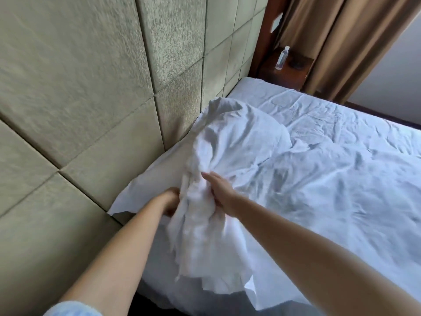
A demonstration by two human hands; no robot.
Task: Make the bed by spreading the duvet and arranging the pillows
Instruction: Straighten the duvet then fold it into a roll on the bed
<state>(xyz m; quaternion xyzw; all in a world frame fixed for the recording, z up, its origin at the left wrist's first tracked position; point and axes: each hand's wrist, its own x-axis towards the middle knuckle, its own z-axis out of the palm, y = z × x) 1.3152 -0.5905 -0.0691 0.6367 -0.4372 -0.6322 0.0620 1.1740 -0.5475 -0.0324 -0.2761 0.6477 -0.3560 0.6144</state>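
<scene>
A: Why is the pillow [230,142] lifted up like that?

B: I think it's getting fluffed or moved, so it can sit neat by the headboard [91,87]. Its far end leans near the padded wall. Its near end is bunched up in both hands.

A: What's the left hand [172,200] doing?

B: It's on the left side of the bunch, next to the wall. Fingers look curled into the cloth, so it holds the pillow case. Part of the hand is hidden by the white cloth tho, so can't see every finger.

A: And the right hand [219,190]?

B: It's on the right side of the bunch. Thumb is tucked in the folds, and fingers point far away, along the cloth. It pinches the cloth too, I think. Both arms reach out long, from near to far.

A: Where's the duvet [330,179]?

B: It's on the bed, right of the pillow, all wrinkly. Not flat yet. Far away, the sheet [284,96] shows bare at the top of the bed.

A: Anything else?

B: A water bottle [282,58] stands on the wood side table [293,69], far right corner, by the brown curtain [341,42]. It's well apart from the hands.
</scene>
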